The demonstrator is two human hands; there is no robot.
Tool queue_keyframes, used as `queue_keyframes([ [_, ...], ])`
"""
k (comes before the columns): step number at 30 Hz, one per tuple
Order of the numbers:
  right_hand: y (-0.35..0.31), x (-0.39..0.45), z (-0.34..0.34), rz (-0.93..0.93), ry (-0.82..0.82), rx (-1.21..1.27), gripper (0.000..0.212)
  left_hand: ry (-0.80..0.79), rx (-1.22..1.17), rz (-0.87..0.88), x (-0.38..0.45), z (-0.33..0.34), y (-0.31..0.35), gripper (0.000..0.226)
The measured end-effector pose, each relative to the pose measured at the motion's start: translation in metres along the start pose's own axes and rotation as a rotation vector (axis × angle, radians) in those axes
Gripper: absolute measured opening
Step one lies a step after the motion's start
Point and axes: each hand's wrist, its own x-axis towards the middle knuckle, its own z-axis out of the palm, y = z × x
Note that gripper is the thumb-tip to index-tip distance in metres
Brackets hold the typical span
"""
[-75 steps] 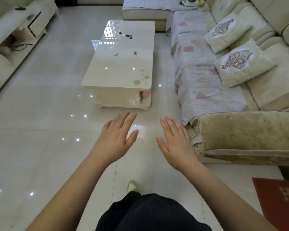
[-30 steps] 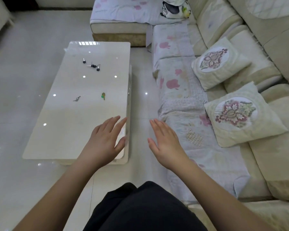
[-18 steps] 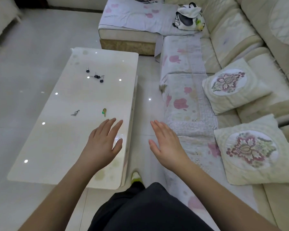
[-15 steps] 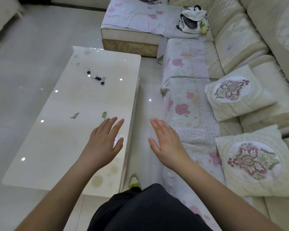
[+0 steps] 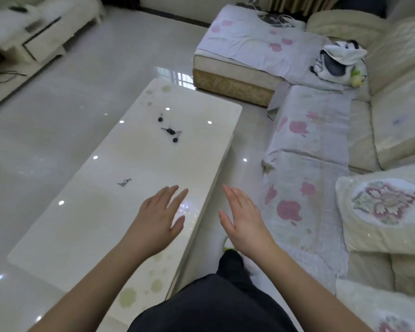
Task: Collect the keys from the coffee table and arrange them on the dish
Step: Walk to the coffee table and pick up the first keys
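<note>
— Glossy pale floor tiles (image 5: 58, 111) are filling the left side. What is lying on the coffee table (image 5: 101, 226)?

— Near its middle, a small silver key bunch (image 5: 124, 182) is lying alone. Farther along, three black-headed keys (image 5: 169, 131) are lying close together.

— And the hands?

— Left hand (image 5: 157, 221) is hovering flat over the table's near right part, fingers spread and gripping nothing. Right hand (image 5: 243, 220) is hanging past the table's edge, over the gap beside the sofa (image 5: 309, 144), palm turned inward, fingers straight, also holding nothing.

— Farther right?

— Embroidered cushion (image 5: 386, 207) is resting on the sofa, with a black-and-white bag (image 5: 338, 62) sitting at the far corner.
</note>
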Motion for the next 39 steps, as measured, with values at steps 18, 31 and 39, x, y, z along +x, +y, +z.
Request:
queue_keyframes([
  [18, 0.018, 0.211, -0.037, -0.436, -0.352, 0.069, 0.058, 0.154, -0.089, -0.587, 0.069, -0.012, 0.007, 0.059],
  [31, -0.042, 0.242, 0.046, -0.63, -0.563, -0.164, 0.06, 0.374, -0.37, -0.778, 0.042, 0.009, -0.04, 0.056],
  [39, -0.057, 0.271, 0.069, -0.674, -0.57, -0.194, 0.06, 0.375, -0.394, -0.774, 0.056, 0.015, -0.071, 0.062],
])
